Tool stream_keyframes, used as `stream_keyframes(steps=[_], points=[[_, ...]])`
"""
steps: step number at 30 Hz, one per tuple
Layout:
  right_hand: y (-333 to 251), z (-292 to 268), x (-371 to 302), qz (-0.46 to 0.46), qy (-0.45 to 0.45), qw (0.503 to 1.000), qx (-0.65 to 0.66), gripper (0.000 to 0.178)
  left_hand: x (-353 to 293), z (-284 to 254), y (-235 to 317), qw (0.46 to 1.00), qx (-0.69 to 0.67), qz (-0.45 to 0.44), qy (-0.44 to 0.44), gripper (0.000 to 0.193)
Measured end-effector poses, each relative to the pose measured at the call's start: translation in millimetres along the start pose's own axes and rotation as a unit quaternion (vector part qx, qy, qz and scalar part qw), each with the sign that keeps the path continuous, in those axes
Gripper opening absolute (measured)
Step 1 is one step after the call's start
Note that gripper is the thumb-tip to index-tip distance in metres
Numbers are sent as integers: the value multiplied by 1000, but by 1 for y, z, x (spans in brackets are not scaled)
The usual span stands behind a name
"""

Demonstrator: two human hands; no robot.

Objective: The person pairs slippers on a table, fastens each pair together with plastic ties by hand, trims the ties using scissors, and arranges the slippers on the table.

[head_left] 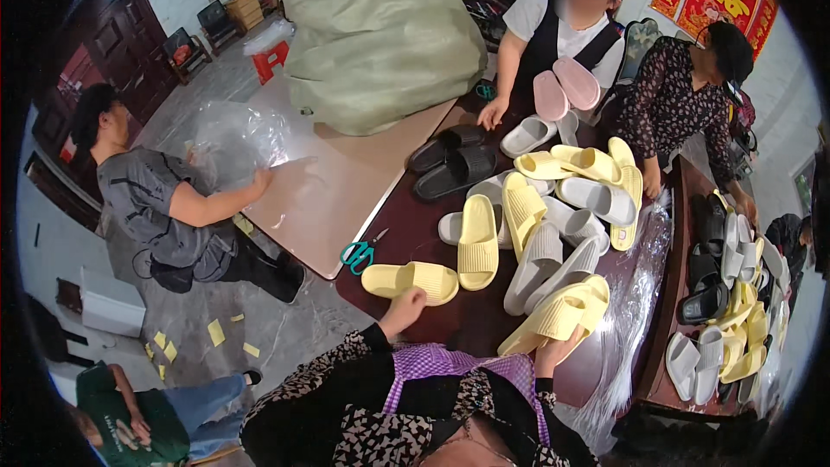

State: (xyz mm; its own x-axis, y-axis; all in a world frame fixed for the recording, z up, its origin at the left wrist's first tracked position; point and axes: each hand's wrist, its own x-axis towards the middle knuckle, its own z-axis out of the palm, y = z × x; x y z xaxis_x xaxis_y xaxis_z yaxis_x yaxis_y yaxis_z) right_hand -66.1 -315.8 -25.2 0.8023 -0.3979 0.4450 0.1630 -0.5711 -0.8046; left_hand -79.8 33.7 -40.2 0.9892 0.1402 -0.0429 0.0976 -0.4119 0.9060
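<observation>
My right hand (560, 346) is closed on the near side of a pair of yellow slippers (562, 313), tilted together at the table's front edge. Fingers curled, my left hand (404, 311) is at the near edge of a single yellow slipper (398, 278); whatever it may hold is hidden. Another yellow slipper (478, 246) stands just beyond, toe toward me. Grey slippers (534, 264) and more yellow slippers (523, 207) lie in a loose heap in the middle. Black slippers (454, 171) rest at its far left.
Teal-handled scissors (359, 255) lie left of the slippers. Clear plastic strips (635, 329) hang along the right side. A second table (670, 363) carries mixed slippers. Across the table, a person's hand (494, 112) is beside the black slippers; a large green sack (380, 43) stands behind.
</observation>
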Motion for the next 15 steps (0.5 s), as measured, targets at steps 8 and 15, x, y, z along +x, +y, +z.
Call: stream_keyframes(steps=[8, 15], points=[[-19, 4, 7, 154, 28, 964, 216, 42, 11, -43, -18, 968, 193, 49, 150, 19], [-6, 4, 1, 101, 42, 989, 101, 41, 9, -15, -51, 965, 247, 69, 60, 20]])
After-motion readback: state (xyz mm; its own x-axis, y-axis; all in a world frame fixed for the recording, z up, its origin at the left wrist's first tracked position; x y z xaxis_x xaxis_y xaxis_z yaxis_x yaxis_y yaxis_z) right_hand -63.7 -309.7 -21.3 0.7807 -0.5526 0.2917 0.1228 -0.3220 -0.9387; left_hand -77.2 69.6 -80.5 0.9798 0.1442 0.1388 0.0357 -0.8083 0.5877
